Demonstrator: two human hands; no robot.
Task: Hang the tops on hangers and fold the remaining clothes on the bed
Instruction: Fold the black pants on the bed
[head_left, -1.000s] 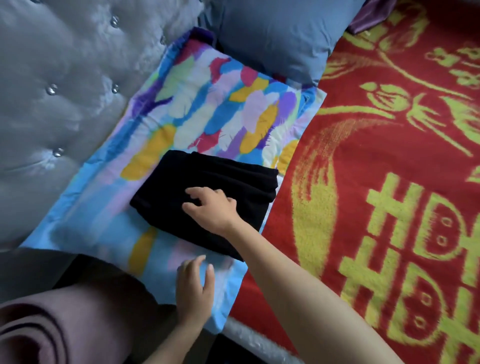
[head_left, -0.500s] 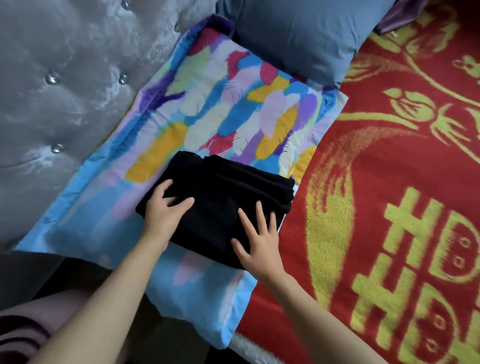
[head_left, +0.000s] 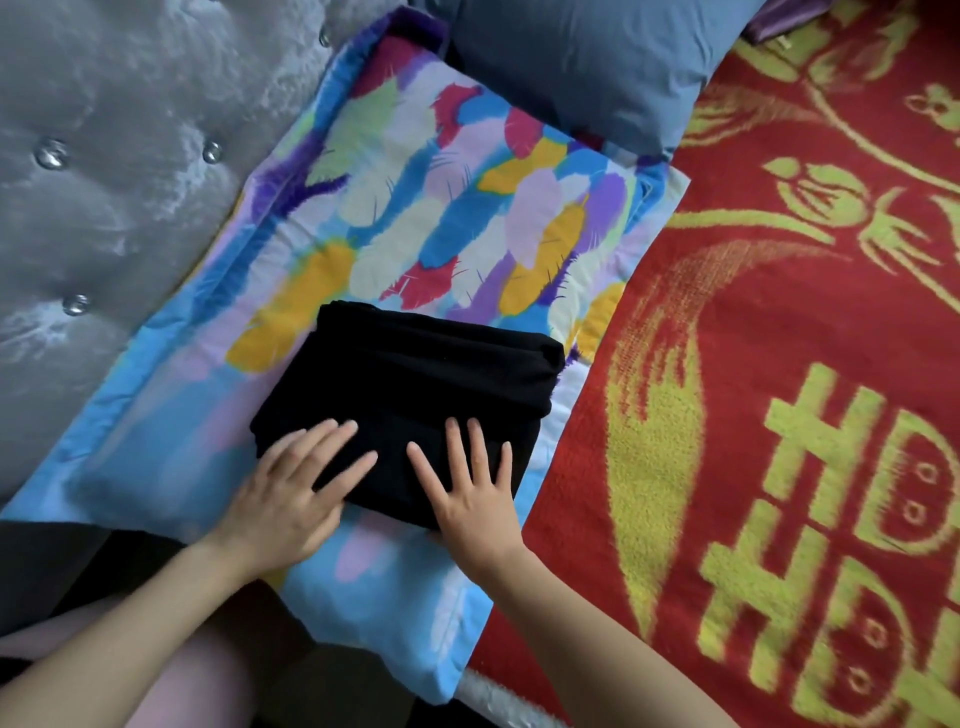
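Both hands lie flat with fingers straight and spread, pressing down on the near edge of a folded black fabric garment (head_left: 410, 395): the left hand (head_left: 291, 491) on its near left corner, the right hand (head_left: 470, 493) just beside it to the right. The garment sits on the near half of a pillow with a multicoloured feather print (head_left: 431, 208). Far of that lies a plain blue pillow (head_left: 587, 67). A red blanket with yellow-green motifs (head_left: 779, 364) spreads to the right, and a grey tufted velvet headboard (head_left: 114, 171) rises on the left.
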